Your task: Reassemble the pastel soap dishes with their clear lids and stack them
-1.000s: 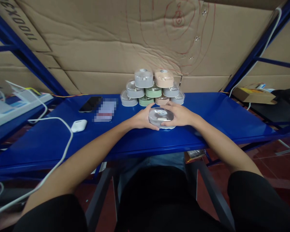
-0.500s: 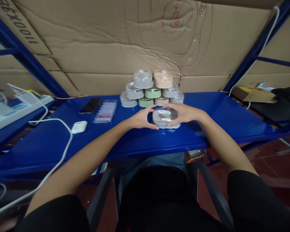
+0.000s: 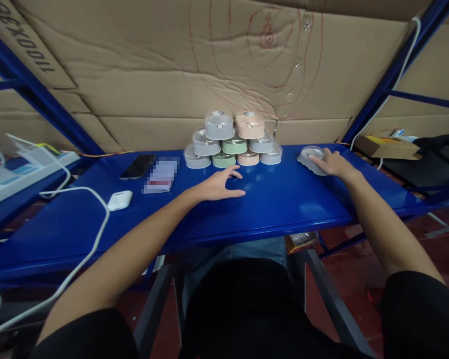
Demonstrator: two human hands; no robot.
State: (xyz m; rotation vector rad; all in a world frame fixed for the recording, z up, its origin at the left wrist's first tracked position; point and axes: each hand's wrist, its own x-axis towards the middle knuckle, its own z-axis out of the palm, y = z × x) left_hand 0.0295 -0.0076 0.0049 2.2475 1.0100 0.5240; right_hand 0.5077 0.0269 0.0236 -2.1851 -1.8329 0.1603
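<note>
My right hand (image 3: 332, 163) grips a grey lidded box (image 3: 311, 158) with a clear cover, out at the right side of the blue table. The box looks somewhat blurred and tilted; whether it touches the table I cannot tell. My left hand (image 3: 224, 185) is empty over the table's middle, thumb and fingers apart. Just behind it rises a stack of similar boxes: a grey one (image 3: 219, 125) and a peach one (image 3: 250, 125) on top, a green one (image 3: 235, 143) among the grey ones in the middle row, and several along the bottom.
Left on the table (image 3: 269, 204) lie a dark phone (image 3: 137, 166), a second phone with a blurred screen (image 3: 161, 175) and a white earbud case (image 3: 120, 200). A white cable (image 3: 101, 227) loops past my left arm. Cardboard (image 3: 142, 94) stands behind, with blue frame posts at both sides.
The grey box has moved from between both hands to the right in my right hand. My left hand has let go and stays near the same place. The stack looks unchanged.
</note>
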